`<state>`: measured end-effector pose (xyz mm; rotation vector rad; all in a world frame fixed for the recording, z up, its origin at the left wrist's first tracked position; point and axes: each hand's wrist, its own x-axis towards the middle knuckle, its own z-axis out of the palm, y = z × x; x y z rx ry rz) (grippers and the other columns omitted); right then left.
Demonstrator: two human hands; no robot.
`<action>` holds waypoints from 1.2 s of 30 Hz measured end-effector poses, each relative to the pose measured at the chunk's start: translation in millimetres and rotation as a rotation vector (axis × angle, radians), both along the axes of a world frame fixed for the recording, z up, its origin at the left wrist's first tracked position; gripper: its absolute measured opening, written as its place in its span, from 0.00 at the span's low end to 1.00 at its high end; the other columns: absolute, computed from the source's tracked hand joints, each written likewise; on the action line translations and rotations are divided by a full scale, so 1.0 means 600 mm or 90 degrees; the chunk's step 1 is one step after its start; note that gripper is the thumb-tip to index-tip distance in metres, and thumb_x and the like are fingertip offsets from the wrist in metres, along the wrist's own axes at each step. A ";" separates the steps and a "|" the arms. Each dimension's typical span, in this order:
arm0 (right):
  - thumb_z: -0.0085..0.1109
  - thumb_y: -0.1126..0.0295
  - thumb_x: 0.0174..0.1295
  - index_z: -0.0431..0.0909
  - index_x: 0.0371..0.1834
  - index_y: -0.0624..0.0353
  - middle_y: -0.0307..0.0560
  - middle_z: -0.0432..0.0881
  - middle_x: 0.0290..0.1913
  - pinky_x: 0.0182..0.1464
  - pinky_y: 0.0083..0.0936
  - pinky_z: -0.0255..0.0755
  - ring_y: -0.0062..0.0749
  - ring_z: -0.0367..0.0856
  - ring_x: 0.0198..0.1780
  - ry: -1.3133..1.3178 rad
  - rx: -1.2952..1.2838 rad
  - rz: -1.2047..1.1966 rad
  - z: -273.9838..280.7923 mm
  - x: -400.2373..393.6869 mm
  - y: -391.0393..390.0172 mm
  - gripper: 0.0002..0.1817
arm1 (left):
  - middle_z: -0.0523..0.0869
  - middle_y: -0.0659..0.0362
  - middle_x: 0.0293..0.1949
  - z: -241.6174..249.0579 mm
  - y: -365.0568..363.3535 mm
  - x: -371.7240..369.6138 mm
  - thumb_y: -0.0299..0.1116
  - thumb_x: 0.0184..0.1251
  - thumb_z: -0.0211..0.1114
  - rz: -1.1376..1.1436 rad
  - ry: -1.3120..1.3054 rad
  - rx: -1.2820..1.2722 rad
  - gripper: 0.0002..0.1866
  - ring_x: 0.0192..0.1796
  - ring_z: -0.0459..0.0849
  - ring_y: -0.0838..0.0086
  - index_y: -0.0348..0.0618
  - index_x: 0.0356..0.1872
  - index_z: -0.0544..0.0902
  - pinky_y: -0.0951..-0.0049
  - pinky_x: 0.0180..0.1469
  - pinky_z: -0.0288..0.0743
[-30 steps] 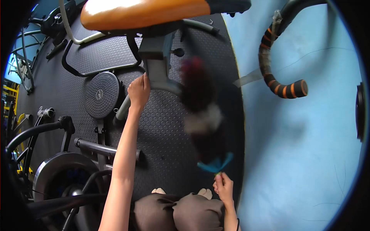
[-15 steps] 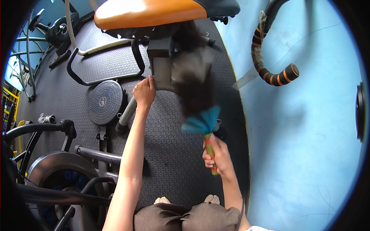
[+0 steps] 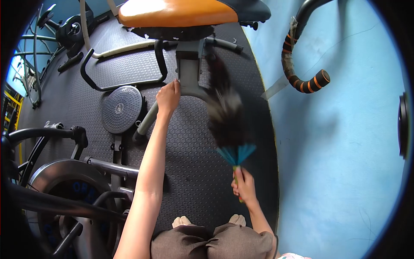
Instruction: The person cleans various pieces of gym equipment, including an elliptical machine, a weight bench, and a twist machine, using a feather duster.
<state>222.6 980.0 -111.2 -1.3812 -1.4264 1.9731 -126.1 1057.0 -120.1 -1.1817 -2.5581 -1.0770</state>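
My right hand (image 3: pixel 244 185) is closed around the green handle of a feather duster (image 3: pixel 228 114). Blue feathers fan out above the handle, and the dark and grey feathers beyond are blurred by motion. They reach up beside the grey metal frame (image 3: pixel 188 71) of a bench with an orange and black padded seat (image 3: pixel 181 13). My left hand (image 3: pixel 168 97) grips the lower left side of that frame, fingers curled at its edge. Part of the frame's curved leg is hidden behind the feathers.
A round textured disc (image 3: pixel 122 109) sits left of my left hand. Exercise machines, one with a large flywheel (image 3: pixel 64 181), crowd the left side. A taped curved handlebar (image 3: pixel 297 84) juts out by the blue wall (image 3: pixel 340 172) at right. The floor is black studded rubber (image 3: pixel 189 181).
The duster has swung down and slightly right, its feathers pulling away from under the seat, with my right hand lower. My left hand keeps its hold on the frame; the view has shifted slightly.
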 end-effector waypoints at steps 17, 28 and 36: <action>0.51 0.61 0.65 0.70 0.35 0.64 0.63 0.76 0.20 0.22 0.40 0.69 0.59 0.78 0.27 -0.240 0.514 0.074 -0.015 0.022 -0.019 0.14 | 0.82 0.44 0.29 -0.017 -0.009 -0.014 0.47 0.69 0.42 -0.039 0.005 -0.038 0.23 0.37 0.81 0.46 0.40 0.30 0.80 0.51 0.41 0.73; 0.49 0.60 0.66 0.70 0.35 0.60 0.60 0.76 0.22 0.25 0.41 0.67 0.61 0.78 0.31 -0.200 0.410 0.072 -0.012 -0.009 0.008 0.13 | 0.83 0.44 0.31 -0.001 -0.009 -0.004 0.44 0.68 0.44 -0.044 -0.027 -0.026 0.20 0.37 0.81 0.47 0.41 0.32 0.80 0.51 0.40 0.73; 0.49 0.57 0.66 0.70 0.36 0.63 0.62 0.74 0.20 0.25 0.40 0.67 0.62 0.77 0.31 -0.230 0.445 0.110 -0.059 0.042 -0.029 0.17 | 0.83 0.45 0.29 0.006 -0.011 0.005 0.48 0.70 0.41 -0.046 -0.049 -0.004 0.24 0.36 0.81 0.47 0.42 0.30 0.81 0.51 0.41 0.73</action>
